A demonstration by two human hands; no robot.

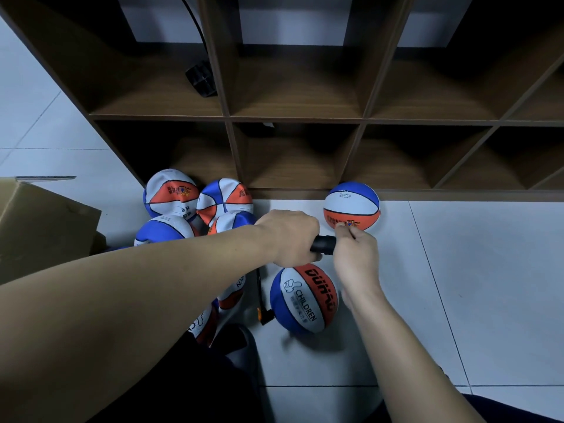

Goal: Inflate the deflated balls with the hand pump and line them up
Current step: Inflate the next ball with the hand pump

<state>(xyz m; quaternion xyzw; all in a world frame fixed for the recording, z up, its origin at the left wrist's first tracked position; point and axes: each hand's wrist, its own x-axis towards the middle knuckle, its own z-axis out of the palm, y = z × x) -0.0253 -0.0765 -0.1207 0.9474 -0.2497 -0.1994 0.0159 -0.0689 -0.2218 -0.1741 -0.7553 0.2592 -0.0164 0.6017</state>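
Observation:
My left hand (pixel 290 238) grips the black handle of the hand pump (pixel 324 243), and my right hand (pixel 355 257) holds the same handle from the right side. The pump's shaft and orange base (pixel 261 314) stand on the floor below. A round red, white and blue ball marked CHILDREN (pixel 303 299) lies on the floor right under my hands. Another round ball (pixel 352 206) rests against the shelf base beyond my right hand. Several flattened balls (pixel 198 206) are piled at the left.
A wooden cubby shelf (pixel 300 120) fills the back, with a black object (pixel 200 77) in one upper compartment. A cardboard box (pixel 39 227) stands at the left. White floor tiles (pixel 473 285) spread to the right. My dark-clad legs lie below.

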